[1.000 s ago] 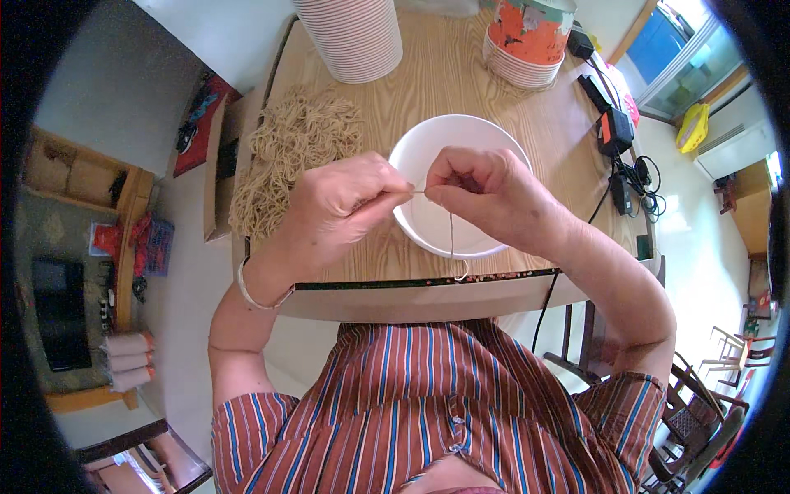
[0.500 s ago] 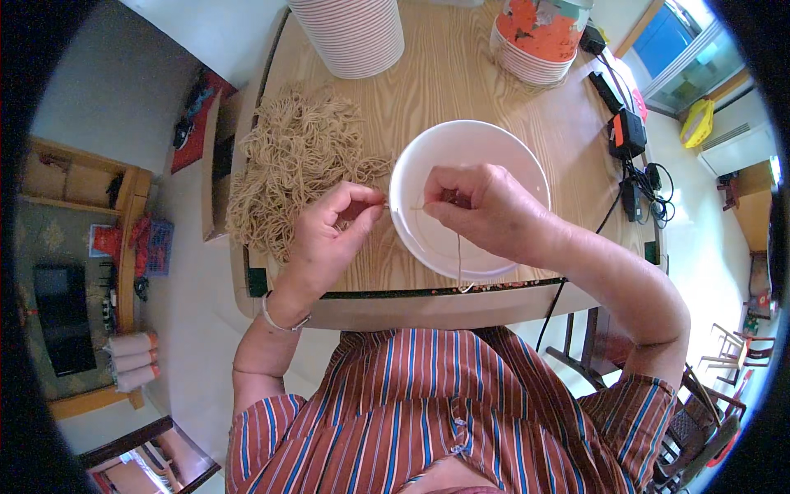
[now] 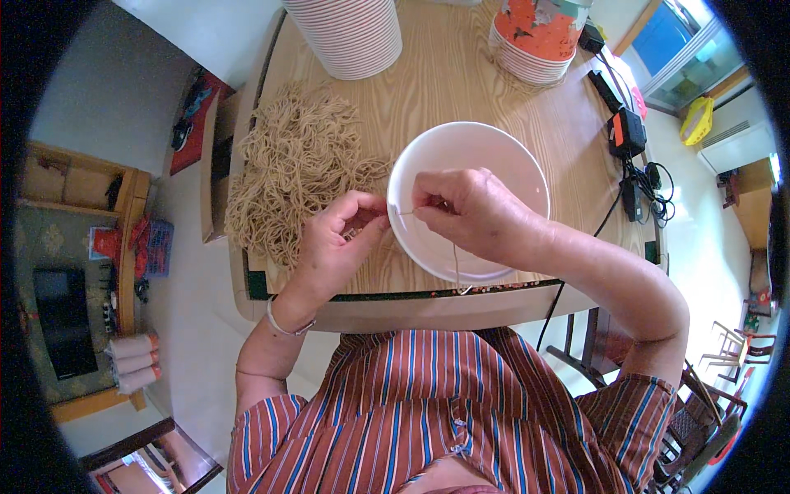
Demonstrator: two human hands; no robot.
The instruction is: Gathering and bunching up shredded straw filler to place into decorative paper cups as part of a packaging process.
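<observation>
A white round bucket (image 3: 514,160) stands near the front edge of the wooden table (image 3: 444,82), its inside facing me. At its left rim my left hand (image 3: 341,239) is closed in a pinch, thumb and forefinger meeting at the rim's outer side. Over the bucket's opening, my right hand (image 3: 477,210) pinches a thin tan cord (image 3: 457,255). A short stretch of it runs from the left rim to my right fingertips. Another length hangs below that hand toward the front rim. What my left fingertips grip is too small to make out. A tangled pile of tan cords (image 3: 304,165) lies to the left.
At the back left stands a tall stack of white buckets (image 3: 350,37). An orange-patterned stack of buckets (image 3: 535,41) is at the back right. Black adapters and cables (image 3: 629,136) run along the table's right edge. An open cardboard box (image 3: 220,156) stands at the left.
My right hand has shifted slightly left, closer to the bucket's left rim. My left hand has lowered a little, its fingers still pinched at the rim.
</observation>
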